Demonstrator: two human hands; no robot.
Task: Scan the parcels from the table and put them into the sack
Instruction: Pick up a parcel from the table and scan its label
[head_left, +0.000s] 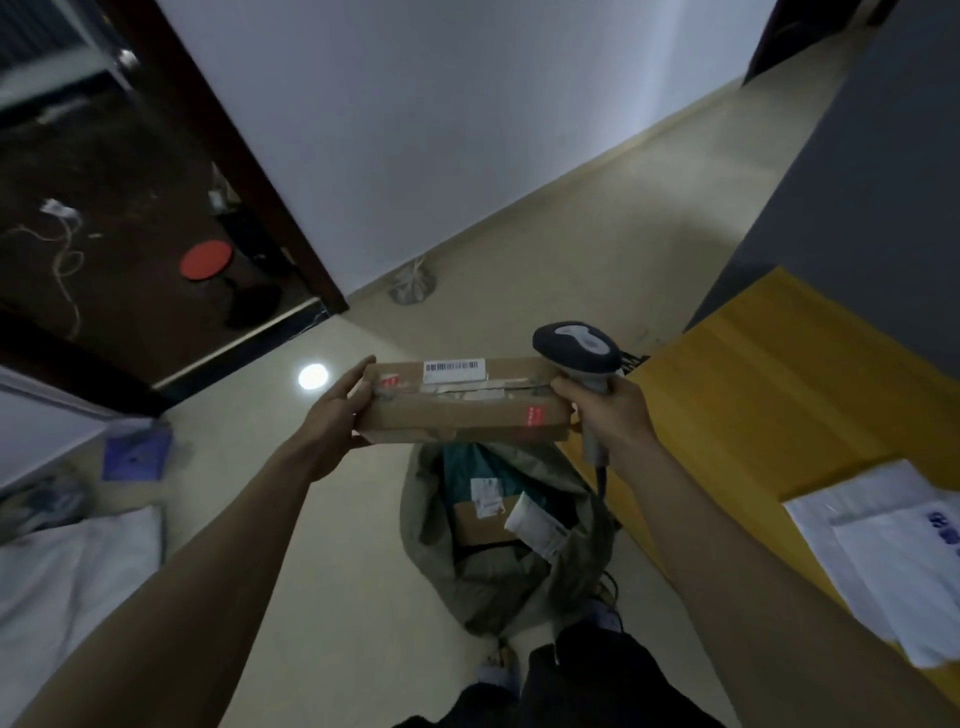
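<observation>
Item: cardboard parcel (462, 402), held over the open sack (498, 535) on the floor. My left hand (332, 415) grips its left end; my right hand (610, 410) wraps the barcode scanner (576, 345) at its right end. Step, as I judge it: scanning or just scanned. Next: lower parcel into sack. White mailers (883, 551) wait on the yellow bench (769, 374).

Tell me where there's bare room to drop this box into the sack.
The sack mouth is crowded: a brown box and labelled packets fill the middle. The dark gap toward its right rim looks freest. Bare floor lies left of the sack.
</observation>
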